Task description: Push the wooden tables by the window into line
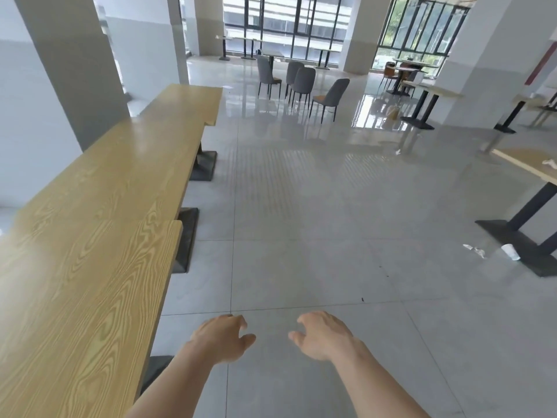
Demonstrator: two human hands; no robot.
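Your left hand (221, 337) and right hand (324, 334) hang in front of you over the grey tiled floor (316, 221), palms down, touching nothing. On both, the fingers (241, 322) are loosely curled and slightly spread, thumbs pointing toward each other, with bare floor between the two hands. The wooden tables run in a row along your left side, beside the pillar (75, 70) and the left wall. The near table (75, 297) lies just left of your left forearm, apart from it. Its far end meets the middle table (126, 170), whose right edge sticks out a little farther right, so there is a step at the joint. The far table (193, 101) in turn juts right of the middle one, with another step where they meet. Black bases (205, 165) show under the right edges of the row. To your right, well apart, another table (530, 165) stands on a black base with a white cup (510, 251) and paper scraps (474, 250) on the floor near it. Far ahead, grey chairs (304, 81) stand in a loose group before the tall windows (283, 22).
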